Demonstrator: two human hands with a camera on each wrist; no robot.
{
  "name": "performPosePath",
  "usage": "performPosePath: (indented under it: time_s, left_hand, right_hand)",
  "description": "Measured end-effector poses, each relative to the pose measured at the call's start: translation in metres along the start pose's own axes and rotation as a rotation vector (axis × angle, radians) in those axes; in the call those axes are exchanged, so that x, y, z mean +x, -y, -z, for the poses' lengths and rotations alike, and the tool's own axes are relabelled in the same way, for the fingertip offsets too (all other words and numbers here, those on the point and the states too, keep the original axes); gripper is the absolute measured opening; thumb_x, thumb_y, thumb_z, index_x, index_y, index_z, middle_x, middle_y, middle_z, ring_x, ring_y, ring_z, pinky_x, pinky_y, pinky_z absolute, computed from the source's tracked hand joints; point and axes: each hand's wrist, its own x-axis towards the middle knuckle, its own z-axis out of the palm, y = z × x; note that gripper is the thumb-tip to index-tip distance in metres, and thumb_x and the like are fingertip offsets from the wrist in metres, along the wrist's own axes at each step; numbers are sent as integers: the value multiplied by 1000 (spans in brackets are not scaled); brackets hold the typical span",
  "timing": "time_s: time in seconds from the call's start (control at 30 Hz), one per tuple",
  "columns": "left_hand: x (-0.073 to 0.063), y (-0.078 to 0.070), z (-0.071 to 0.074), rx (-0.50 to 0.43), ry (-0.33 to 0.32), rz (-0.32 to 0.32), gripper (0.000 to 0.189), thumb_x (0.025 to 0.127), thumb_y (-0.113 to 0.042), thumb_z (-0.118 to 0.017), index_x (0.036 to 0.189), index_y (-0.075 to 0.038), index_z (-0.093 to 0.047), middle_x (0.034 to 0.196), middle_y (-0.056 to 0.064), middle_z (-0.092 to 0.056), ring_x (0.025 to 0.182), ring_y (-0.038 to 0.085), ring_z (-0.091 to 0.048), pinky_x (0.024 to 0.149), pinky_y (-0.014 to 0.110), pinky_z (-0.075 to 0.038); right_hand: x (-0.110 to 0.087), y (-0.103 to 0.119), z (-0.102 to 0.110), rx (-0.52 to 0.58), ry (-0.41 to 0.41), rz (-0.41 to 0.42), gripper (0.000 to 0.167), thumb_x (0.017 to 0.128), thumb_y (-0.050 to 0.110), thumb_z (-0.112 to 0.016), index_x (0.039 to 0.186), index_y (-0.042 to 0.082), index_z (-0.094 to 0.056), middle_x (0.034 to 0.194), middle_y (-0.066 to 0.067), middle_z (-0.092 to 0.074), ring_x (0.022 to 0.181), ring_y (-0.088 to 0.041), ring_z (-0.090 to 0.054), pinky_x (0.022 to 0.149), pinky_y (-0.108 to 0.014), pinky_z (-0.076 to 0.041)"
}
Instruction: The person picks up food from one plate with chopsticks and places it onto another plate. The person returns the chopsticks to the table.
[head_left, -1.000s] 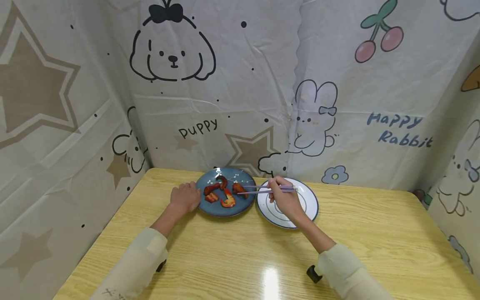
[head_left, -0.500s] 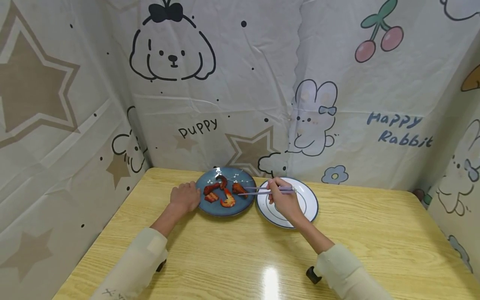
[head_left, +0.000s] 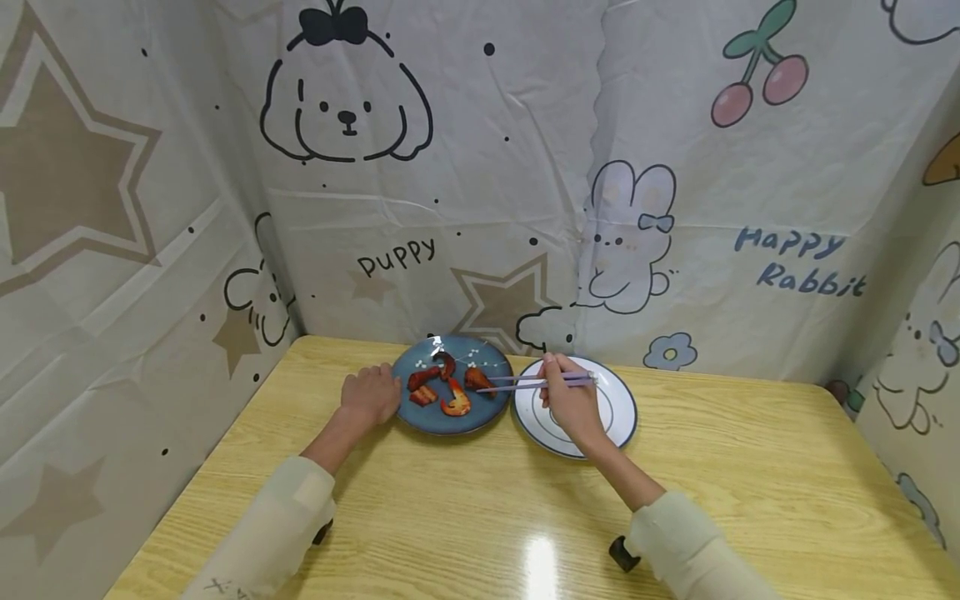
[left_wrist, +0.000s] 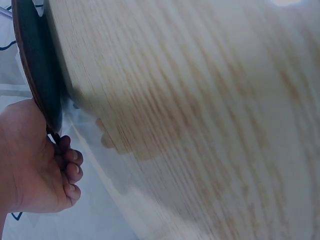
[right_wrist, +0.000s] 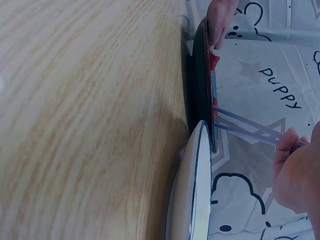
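In the head view a blue plate (head_left: pixel 450 427) holds several food pieces, among them a shrimp (head_left: pixel 455 400), a striped slab like pork belly (head_left: pixel 423 395) and a brown-red chunk (head_left: pixel 478 379). My left hand (head_left: pixel 371 395) grips the plate's left rim; the left wrist view shows the fingers (left_wrist: pixel 74 172) curled at its edge. My right hand (head_left: pixel 572 407), above a white plate (head_left: pixel 617 402), holds a pair of lilac chopsticks (head_left: pixel 517 386). Their tips meet the brown-red chunk's right side. Whether they clamp it, I cannot tell. In the right wrist view the chopsticks (right_wrist: pixel 250 127) slant down onto the blue plate.
The two plates stand side by side at the back of a wooden table (head_left: pixel 450 517), their rims very close. Cloth with printed drawings (head_left: pixel 480 167) hangs directly behind and on both sides. Inside the white plate, the right hand hides part of the surface.
The right wrist and sleeve have shifted slightly to the left, and the chopsticks have tilted a little. Their tips stay at the brown-red chunk. My left hand and both plates keep their places.
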Motion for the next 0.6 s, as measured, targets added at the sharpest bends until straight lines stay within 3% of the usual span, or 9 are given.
performPosePath:
  time_s: [0.33,0.6]
  left_hand:
    - [1,1,-1,12,-4,-2,41,107,-27,-34,118,10,-51,111,24,-59,106,40,-55,88,56,-43]
    - [1,2,-1,54,-32,-16,40,107,-27,-35,116,8,-53,113,23,-60,108,40,-55,89,54,-38]
  right_hand:
    - [-1,-1,-1,23,-47,28,37,107,24,-48,81,2,-62,59,-9,-57,48,-18,-56,44,-26,-44]
    - [-3,-3,0,70,-87,3,42,106,28,-49,84,-6,-61,59,-8,-57,48,-15,-55,44,-23,-44]
